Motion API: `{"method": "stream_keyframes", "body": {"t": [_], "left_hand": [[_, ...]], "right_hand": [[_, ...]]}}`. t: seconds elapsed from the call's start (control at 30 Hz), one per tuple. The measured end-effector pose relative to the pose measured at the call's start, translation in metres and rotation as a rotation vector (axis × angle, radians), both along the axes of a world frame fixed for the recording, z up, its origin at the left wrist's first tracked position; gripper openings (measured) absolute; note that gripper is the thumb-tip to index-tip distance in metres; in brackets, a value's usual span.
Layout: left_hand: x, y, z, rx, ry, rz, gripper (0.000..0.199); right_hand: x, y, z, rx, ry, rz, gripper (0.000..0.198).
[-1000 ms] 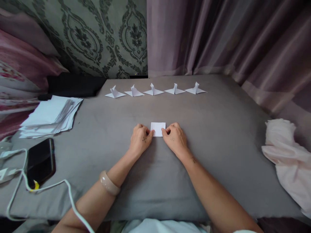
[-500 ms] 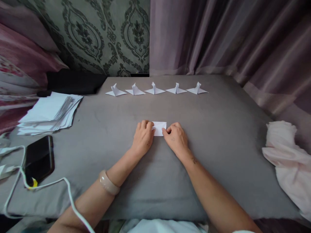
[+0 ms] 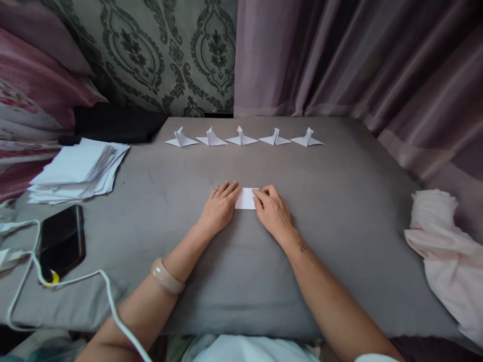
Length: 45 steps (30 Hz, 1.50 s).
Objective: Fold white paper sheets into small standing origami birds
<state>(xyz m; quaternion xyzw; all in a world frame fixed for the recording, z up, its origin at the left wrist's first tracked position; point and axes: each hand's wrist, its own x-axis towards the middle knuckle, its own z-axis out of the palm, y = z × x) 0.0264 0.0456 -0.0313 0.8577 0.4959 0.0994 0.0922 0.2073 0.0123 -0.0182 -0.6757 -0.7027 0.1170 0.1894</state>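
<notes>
A small folded white paper [image 3: 246, 199] lies flat on the grey cloth between my hands. My left hand [image 3: 221, 205] rests palm down with its fingers stretched out, the fingertips at the paper's left end and partly covering it. At the right edge, my right hand [image 3: 272, 207] pinches the paper between thumb and forefinger, its other fingers curled. Several white folded-paper figures [image 3: 241, 138] with raised middles and pointed sides stand in a row farther back.
A stack of white paper sheets [image 3: 71, 166] lies at the left, near a black folded cloth [image 3: 116, 123]. In front of it are a phone [image 3: 63, 241] and a white cable [image 3: 109, 296] reaching across my left forearm. A pale pink cloth [image 3: 439, 241] is bunched at the right edge.
My left hand's fingers have gone from curled at the paper to stretched out flat. My right thumb and forefinger have shifted slightly up along the paper's right end.
</notes>
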Motion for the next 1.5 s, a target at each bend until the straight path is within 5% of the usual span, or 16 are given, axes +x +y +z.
{"method": "stream_keyframes", "body": {"t": [0.2,0.33,0.6,0.77,0.9,1.2,1.5], "left_hand": [[-0.012,-0.005,0.008,0.285,-0.229,-0.051,0.026],[-0.01,-0.011,0.009,0.179,-0.284,-0.282,0.024],[-0.006,-0.008,0.01,0.236,-0.11,-0.349,0.027],[-0.008,-0.01,0.018,0.309,-0.349,-0.174,0.021],[-0.011,-0.009,0.021,0.218,-0.511,-0.071,0.019],[-0.015,-0.004,0.008,0.113,-0.28,-0.36,0.026],[-0.017,-0.004,0.018,0.186,-0.1,-0.427,0.029]], "right_hand": [[-0.001,0.002,-0.001,0.005,0.012,-0.024,0.034],[-0.003,0.0,0.0,0.018,0.004,-0.011,0.034],[0.003,0.005,-0.005,0.136,0.03,0.096,0.042],[0.009,0.008,-0.008,0.2,0.302,0.174,0.05],[0.013,0.007,-0.008,0.193,0.454,0.227,0.047],[0.006,0.003,-0.005,0.151,0.226,0.165,0.027],[0.011,0.002,-0.003,0.096,0.183,0.186,0.049]]}}
